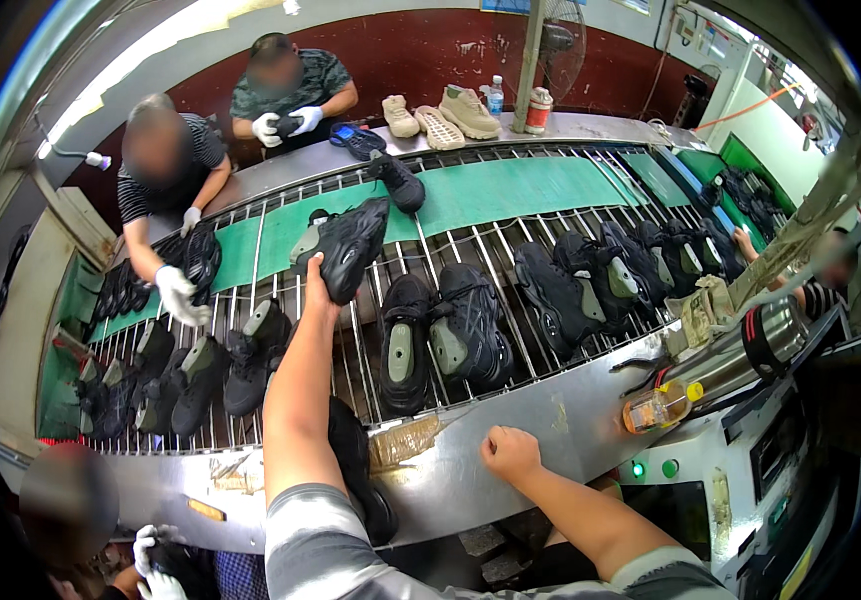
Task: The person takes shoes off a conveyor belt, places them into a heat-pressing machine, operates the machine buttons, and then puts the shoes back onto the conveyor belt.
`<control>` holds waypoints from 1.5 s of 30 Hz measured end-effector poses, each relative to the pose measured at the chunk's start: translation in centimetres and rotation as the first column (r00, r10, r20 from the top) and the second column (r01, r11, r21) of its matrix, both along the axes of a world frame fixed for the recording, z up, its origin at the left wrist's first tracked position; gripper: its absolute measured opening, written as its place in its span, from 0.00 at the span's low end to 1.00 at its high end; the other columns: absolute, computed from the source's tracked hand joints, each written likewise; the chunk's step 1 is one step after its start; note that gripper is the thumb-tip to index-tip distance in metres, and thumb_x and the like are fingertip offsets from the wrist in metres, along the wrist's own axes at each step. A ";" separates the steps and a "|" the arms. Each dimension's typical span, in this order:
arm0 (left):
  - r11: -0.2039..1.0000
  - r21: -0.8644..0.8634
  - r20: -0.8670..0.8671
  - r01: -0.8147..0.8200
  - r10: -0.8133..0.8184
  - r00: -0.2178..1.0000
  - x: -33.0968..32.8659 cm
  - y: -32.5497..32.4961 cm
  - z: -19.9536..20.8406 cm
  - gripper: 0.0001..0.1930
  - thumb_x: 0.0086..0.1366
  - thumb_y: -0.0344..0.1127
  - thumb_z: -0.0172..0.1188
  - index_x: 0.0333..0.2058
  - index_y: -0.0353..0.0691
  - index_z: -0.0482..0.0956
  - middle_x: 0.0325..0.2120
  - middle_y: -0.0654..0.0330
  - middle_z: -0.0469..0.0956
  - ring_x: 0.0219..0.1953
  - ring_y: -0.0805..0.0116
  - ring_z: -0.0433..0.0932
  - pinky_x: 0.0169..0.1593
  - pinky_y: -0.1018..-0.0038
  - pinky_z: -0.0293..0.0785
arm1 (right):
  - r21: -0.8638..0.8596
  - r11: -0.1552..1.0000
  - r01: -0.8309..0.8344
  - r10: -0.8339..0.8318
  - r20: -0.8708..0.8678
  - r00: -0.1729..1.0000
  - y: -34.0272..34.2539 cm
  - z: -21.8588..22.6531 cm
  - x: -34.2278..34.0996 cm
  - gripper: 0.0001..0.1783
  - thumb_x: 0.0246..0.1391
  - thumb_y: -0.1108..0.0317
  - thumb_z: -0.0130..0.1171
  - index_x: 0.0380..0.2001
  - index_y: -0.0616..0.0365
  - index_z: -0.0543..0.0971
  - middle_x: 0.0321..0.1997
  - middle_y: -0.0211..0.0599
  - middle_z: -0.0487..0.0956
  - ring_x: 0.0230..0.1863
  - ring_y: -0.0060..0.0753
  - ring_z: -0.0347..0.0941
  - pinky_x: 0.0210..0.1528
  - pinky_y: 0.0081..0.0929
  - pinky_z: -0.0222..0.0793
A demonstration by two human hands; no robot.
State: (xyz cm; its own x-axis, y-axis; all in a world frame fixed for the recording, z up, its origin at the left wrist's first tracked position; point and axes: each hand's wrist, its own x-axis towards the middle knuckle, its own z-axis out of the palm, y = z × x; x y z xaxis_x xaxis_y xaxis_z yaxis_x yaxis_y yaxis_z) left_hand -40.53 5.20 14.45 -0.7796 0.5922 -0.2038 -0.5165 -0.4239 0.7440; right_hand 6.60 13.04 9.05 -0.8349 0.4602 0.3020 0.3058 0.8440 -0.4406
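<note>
My left hand (pixel 320 287) is stretched out over the roller-bar conveyor (pixel 355 345), closed around a black shoe (pixel 355 243) with a grey-green patch. That shoe is tilted, its sole side partly toward me. My right hand (pixel 510 453) is curled into a fist above the metal ledge (pixel 535 410), with nothing showing in it. Just beyond it on the bars stand a black shoe (pixel 405 345) and a second black shoe (pixel 468 330), both with grey-green heels. Another black shoe (pixel 350 450) lies partly hidden beside my left forearm.
Black shoes line the conveyor at left (pixel 200 375) and right (pixel 560 295). A green belt (pixel 510 195) runs behind. Two gloved co-workers (pixel 280 95) work across it. Beige shoes (pixel 468 112) stand at the back. A bottle (pixel 655 408) and a steel flask (pixel 730 350) sit right.
</note>
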 end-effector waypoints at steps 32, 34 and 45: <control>0.416 0.004 -0.081 0.909 -0.906 0.415 62.5 2.4 2.8 0.16 0.67 0.33 0.55 0.52 0.40 0.71 0.44 0.54 0.78 0.46 0.59 0.79 0.52 0.62 0.75 | -0.847 0.528 0.064 -0.848 -0.522 0.085 10.1 19.9 46.2 0.53 0.33 0.66 0.66 0.67 0.54 0.55 0.53 0.43 0.70 0.47 0.42 0.72 0.46 0.36 0.75; 0.571 0.090 0.040 0.816 -0.821 0.569 60.1 1.1 0.1 0.16 0.66 0.35 0.55 0.51 0.41 0.72 0.43 0.54 0.79 0.45 0.61 0.79 0.49 0.64 0.76 | -0.832 0.438 0.339 -0.891 -0.452 0.043 15.2 22.5 50.2 0.56 0.32 0.66 0.68 0.67 0.57 0.53 0.58 0.47 0.68 0.53 0.46 0.69 0.54 0.38 0.68; 0.846 0.052 0.269 0.530 -0.523 0.809 56.6 -5.7 -6.9 0.26 0.65 0.45 0.53 0.60 0.42 0.67 0.62 0.59 0.64 0.63 0.60 0.63 0.62 0.59 0.62 | -0.224 -0.214 0.951 -0.964 0.206 -0.168 38.9 20.0 60.2 0.69 0.27 0.47 0.69 0.69 0.63 0.45 0.69 0.59 0.59 0.67 0.57 0.59 0.67 0.42 0.56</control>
